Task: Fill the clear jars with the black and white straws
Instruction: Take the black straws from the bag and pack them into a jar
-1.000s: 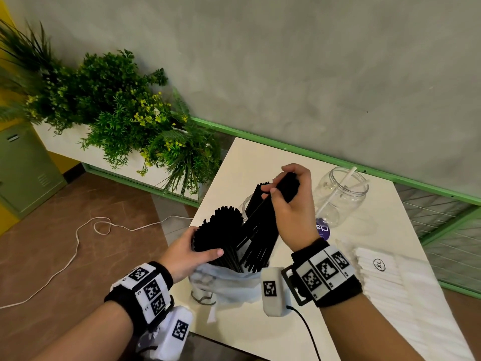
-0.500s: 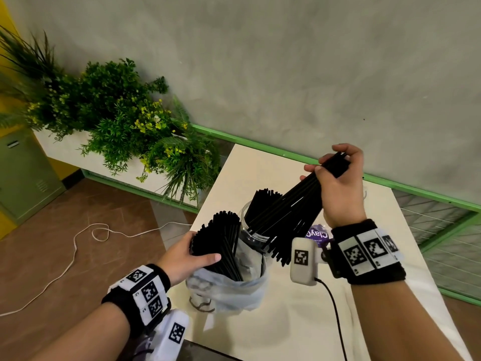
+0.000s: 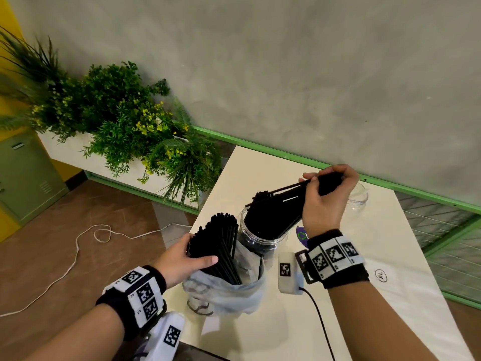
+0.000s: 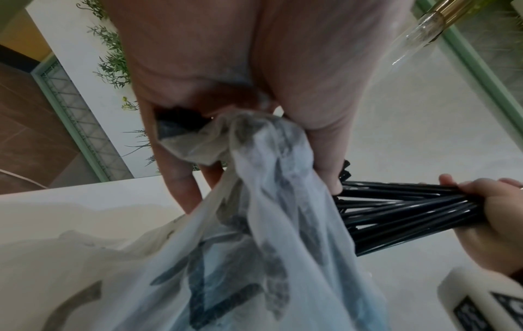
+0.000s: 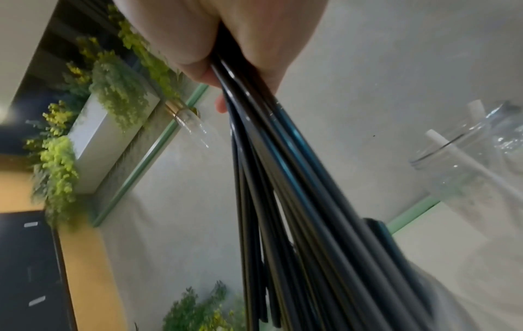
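My right hand (image 3: 322, 188) grips the top of a bunch of black straws (image 3: 281, 207) that slants down to the left. Its lower ends sit inside a clear jar (image 3: 260, 239) on the white table (image 3: 260, 173), next to other black straws standing there. My left hand (image 3: 197, 259) holds a second black bundle (image 3: 218, 241) upright in a thin plastic bag (image 3: 221, 293) just left of the jar. In the left wrist view the fingers (image 4: 181, 179) curl round the bag (image 4: 268, 224). Another clear jar (image 5: 467, 168) holding one white straw (image 5: 452, 154) stands behind my right hand.
A white packet marked XL (image 3: 381, 275) lies at the table's right. A purple-labelled item (image 3: 302, 234) sits beside the jar. A planter of green plants (image 3: 125, 126) stands past the table's left edge, a white cable (image 3: 78, 246) lies on the floor, and a green rail (image 3: 260, 145) runs along the wall.
My right hand drew the bunch of black straws out of the bag, swung it up and right, and its lower ends now stand in the jar. My left hand stayed put.
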